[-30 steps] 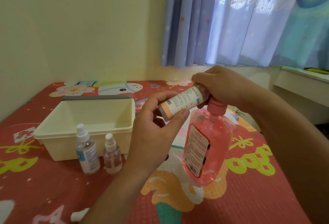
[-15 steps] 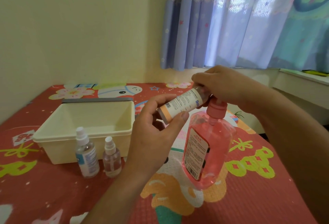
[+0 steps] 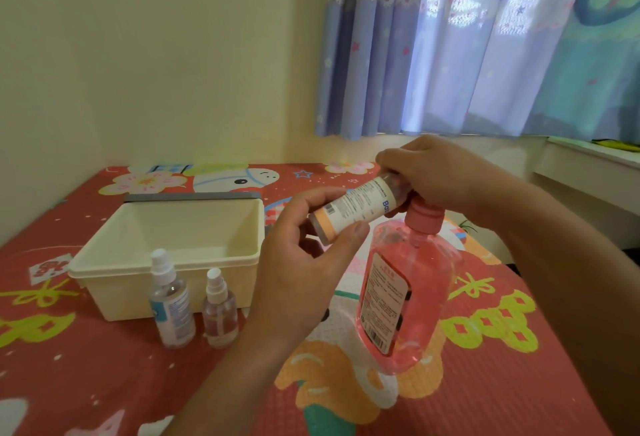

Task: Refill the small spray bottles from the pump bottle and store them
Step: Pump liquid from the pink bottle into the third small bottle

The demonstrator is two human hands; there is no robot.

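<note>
- A plain pale-yellow painted wall (image 3: pixel 156 54) fills the left and middle of the view.
- Lilac-blue pleated fabric curtains (image 3: pixel 433 54) with small star and flower prints hang closed over the window; daylight glows through them.
- A teal printed curtain panel (image 3: pixel 595 54) hangs at far right.
- A white ledge (image 3: pixel 588 176) juts out below it.
- A red textured mat with bright cartoon prints (image 3: pixel 104 383) covers the surface below.
</note>
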